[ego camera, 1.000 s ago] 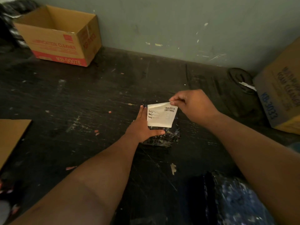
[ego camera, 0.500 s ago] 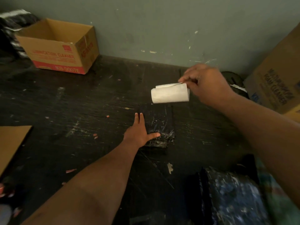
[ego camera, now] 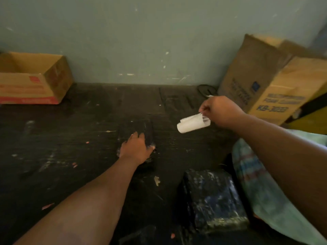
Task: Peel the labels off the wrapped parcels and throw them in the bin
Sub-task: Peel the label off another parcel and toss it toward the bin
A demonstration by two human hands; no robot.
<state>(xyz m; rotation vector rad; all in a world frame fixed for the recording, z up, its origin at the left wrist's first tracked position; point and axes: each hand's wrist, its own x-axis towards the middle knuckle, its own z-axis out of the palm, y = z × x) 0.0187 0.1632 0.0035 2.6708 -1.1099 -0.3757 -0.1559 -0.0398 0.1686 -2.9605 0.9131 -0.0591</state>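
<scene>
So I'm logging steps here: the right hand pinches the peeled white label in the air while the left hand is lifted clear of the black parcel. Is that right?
Not quite. In the head view the left hand is not lifted clear: it rests on the black parcel on the dark table. The rest holds: the right hand pinches the peeled white label in the air.

My left hand (ego camera: 136,149) hid much of the black parcel (ego camera: 141,128); motion blurred the box lettering (ego camera: 281,99) beyond reading.
</scene>
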